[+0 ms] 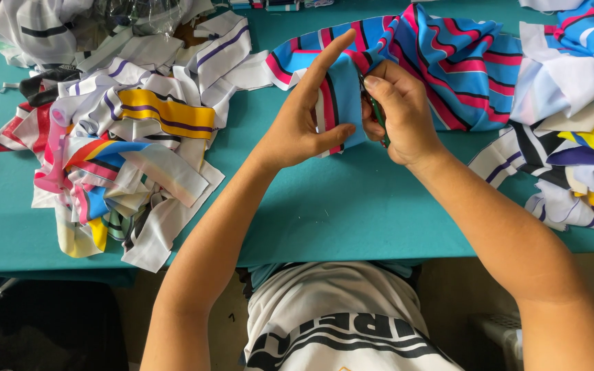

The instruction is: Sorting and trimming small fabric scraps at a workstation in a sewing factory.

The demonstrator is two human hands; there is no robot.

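Observation:
My left hand (pixel 304 120) pinches a fold of blue fabric with pink and black stripes (pixel 344 96), thumb in front and index finger stretched up along it. My right hand (pixel 400 113) is closed on a small green-handled tool (pixel 378 113), probably a thread snipper, held against the fold's right edge. The striped fabric runs on to the upper right across the teal table (pixel 352 206). Most of the tool is hidden in my fist.
A heap of white, striped and multicoloured fabric pieces (pixel 125 130) covers the table's left part. Another pile of fabric pieces (pixel 579 130) lies at the right. A clear plastic bag (pixel 132 17) sits at the back left. My white shirt (pixel 338 323) is below the table's front edge.

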